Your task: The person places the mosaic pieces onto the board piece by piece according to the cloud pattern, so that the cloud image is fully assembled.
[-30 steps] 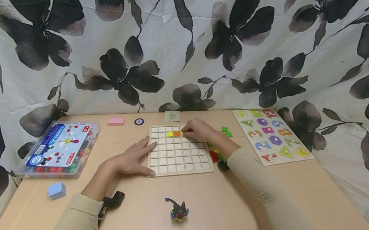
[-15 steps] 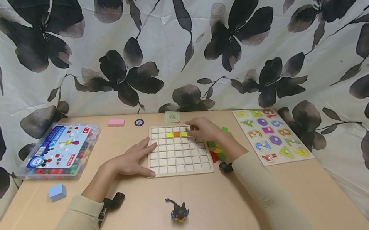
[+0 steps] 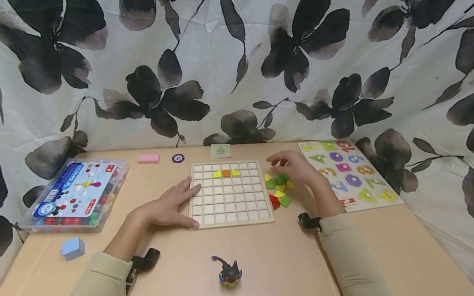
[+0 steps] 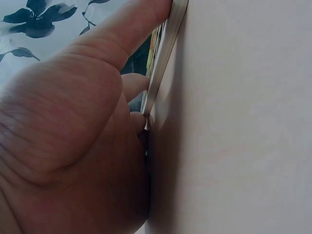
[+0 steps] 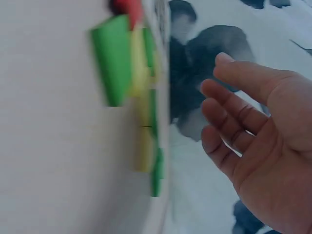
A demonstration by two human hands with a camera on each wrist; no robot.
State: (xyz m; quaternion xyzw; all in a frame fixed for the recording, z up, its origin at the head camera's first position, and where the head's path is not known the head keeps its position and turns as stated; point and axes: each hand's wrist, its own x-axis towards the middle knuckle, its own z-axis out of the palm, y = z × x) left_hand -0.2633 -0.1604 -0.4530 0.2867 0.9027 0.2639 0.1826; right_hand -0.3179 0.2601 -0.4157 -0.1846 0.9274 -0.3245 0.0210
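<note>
A wooden grid board [image 3: 231, 203] with white square cells lies flat at mid-table. In one of its upper rows sit an orange square tile [image 3: 226, 173] and a yellow tile on either side. My left hand [image 3: 170, 206] rests along the board's left edge with spread, fairly straight fingers; the left wrist view shows the thumb touching the board's side. To the right of the board, my right hand [image 3: 297, 169] hovers over a loose group of green, yellow and red tiles [image 3: 284, 201]. Its fingers bend loosely, and the right wrist view shows nothing between them.
A number-and-shape puzzle board [image 3: 343, 169] lies at the right. At the left are a clear box of colored balls [image 3: 76, 191] and a blue block [image 3: 73, 248]. A pink block [image 3: 149, 158], round disc [image 3: 178, 158] and pale square [image 3: 221, 150] line the back. A dark toy figure [image 3: 229, 272] stands in front.
The right hand has let go of the yellow tile to the right of the orange one and moved right, off the board to the loose tiles. The left hand has stayed in place.
</note>
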